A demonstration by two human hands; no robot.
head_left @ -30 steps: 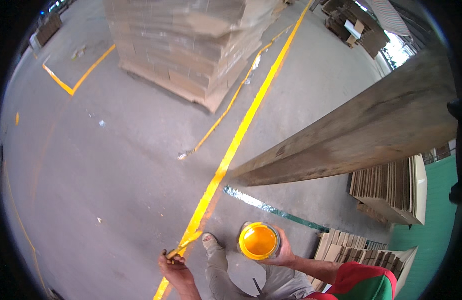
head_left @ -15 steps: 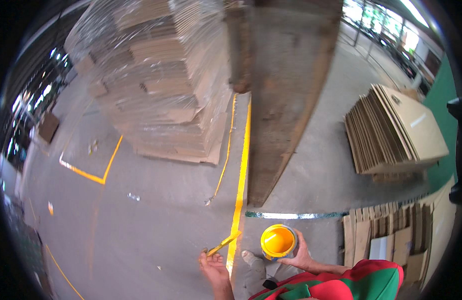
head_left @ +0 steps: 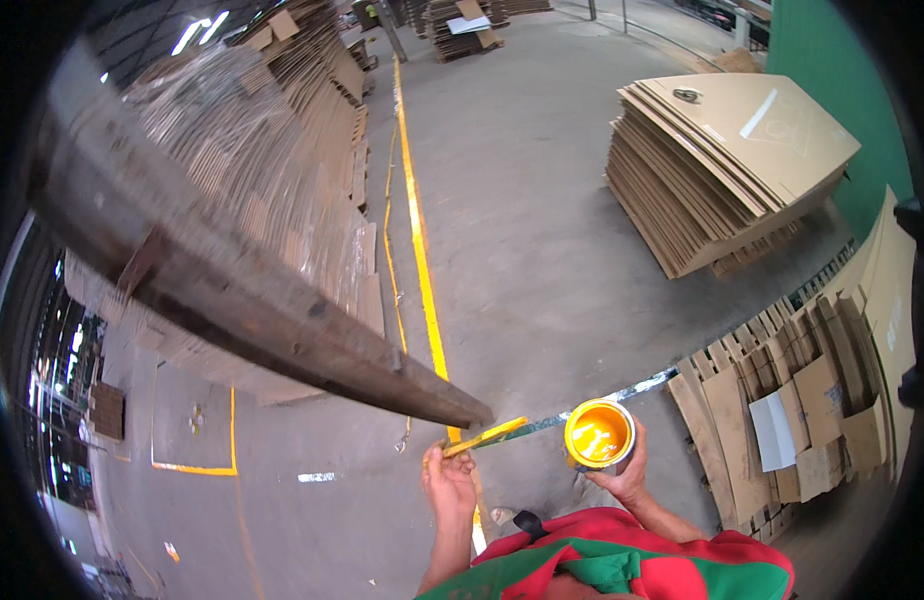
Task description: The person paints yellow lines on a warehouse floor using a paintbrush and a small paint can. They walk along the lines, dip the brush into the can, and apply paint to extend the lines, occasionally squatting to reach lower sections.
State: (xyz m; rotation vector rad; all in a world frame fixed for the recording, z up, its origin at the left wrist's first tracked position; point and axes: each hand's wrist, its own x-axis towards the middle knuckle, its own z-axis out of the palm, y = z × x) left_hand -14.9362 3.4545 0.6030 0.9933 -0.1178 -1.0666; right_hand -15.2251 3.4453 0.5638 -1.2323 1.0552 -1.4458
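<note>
My left hand (head_left: 450,490) is closed round the handle end of a paintbrush (head_left: 497,433). The brush is coated in yellow and points to the right, just past the foot of a steel column. In my right hand (head_left: 630,476) is an open paint can (head_left: 599,434), gripped round its side and lower edge. Bright yellow paint shows inside it, and yellow is smeared on its rim. A gap lies between the brush tip and the can. Beneath my left hand a yellow floor line (head_left: 422,270) runs away from me along the concrete.
The rusty steel column (head_left: 282,325) stands close, just left of the line. Film-wrapped cardboard stacks (head_left: 252,190) fill the left. On the right are a stack of flat cardboard sheets (head_left: 712,170), cardboard pieces with wooden pallets (head_left: 727,425) and a green wall (head_left: 842,110).
My view has swung up and to the right, and the column now leans across the left. Both hands have risen, the brush still in the left and the paint can in the right.
</note>
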